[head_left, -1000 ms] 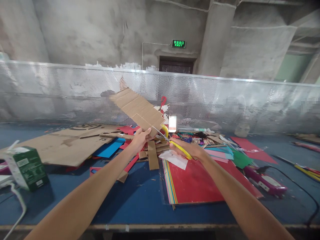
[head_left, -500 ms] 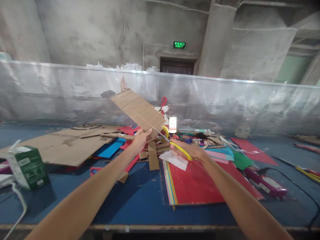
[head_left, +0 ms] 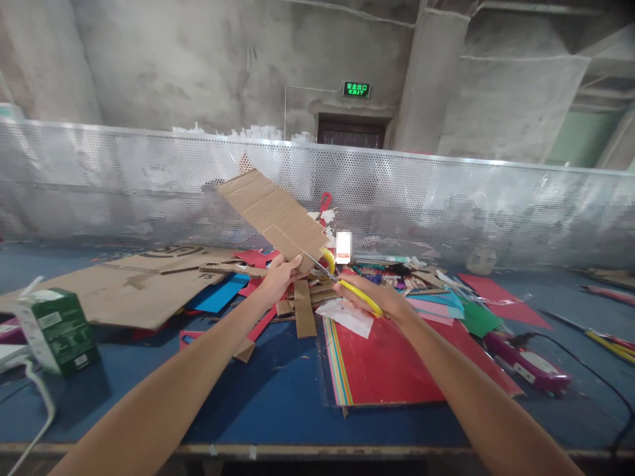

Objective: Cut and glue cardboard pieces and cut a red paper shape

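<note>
A brown piece of cardboard [head_left: 270,215] is held up at a slant above the table, its lower edge pinched by my left hand [head_left: 282,274]. The thumb lies on the cardboard's face, near a faint drawn line. My right hand [head_left: 364,291] is closed around a pair of scissors with yellow handles [head_left: 360,295]. One blade lies across the cardboard's lower right part, close to my left thumb; the other blade is hidden behind it. The cardboard's right edge is stepped. Below it, cardboard strips [head_left: 304,311] lie in a heap.
A stack of coloured paper [head_left: 397,367] in clear wrap lies front right, with a purple device [head_left: 528,363] and its black cable beside it. At left are a large cardboard sheet [head_left: 114,291] and a green box [head_left: 57,330]. A perforated metal screen [head_left: 397,192] stands behind the table.
The cardboard's far upper end has tipped slightly up and left. The scissor handles have come a little closer together. Both hands stay in nearly the same place.
</note>
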Demonstrator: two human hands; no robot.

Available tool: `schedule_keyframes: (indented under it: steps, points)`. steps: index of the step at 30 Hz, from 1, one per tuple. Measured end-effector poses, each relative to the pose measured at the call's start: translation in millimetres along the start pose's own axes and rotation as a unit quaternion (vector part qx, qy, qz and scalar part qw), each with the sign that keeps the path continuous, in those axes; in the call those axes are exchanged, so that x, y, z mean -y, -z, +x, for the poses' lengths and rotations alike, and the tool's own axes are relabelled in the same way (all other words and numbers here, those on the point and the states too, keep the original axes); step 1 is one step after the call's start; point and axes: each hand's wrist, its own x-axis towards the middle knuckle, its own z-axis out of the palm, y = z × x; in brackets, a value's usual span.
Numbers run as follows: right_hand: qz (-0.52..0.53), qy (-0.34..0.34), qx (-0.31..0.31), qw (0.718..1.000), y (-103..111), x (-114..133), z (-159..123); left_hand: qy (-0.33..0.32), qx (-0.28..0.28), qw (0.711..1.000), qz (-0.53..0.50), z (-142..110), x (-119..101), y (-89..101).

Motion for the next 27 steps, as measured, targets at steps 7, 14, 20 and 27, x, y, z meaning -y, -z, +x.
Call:
schedule_keyframes:
  steps: [7,14,20,27]
  points:
    - [-0.064,0.006,-0.043,0.997,-10.9,-7.7,16.8,0.016,-0.019,0.999,-0.025,3.5,-2.5,1.4]
    - [-0.106,0.055,-0.083,0.989,-6.6,-0.8,13.7,0.009,-0.005,1.0,-0.027,6.7,-1.6,3.6]
    - [-0.097,0.116,-0.056,0.987,3.7,-14.1,16.4,0.005,-0.055,0.998,-0.013,15.9,-10.5,13.1]
    - [-0.1,0.115,-0.048,0.987,6.7,-35.9,18.2,-0.006,-0.01,1.0,0.0,15.9,-10.1,18.7]
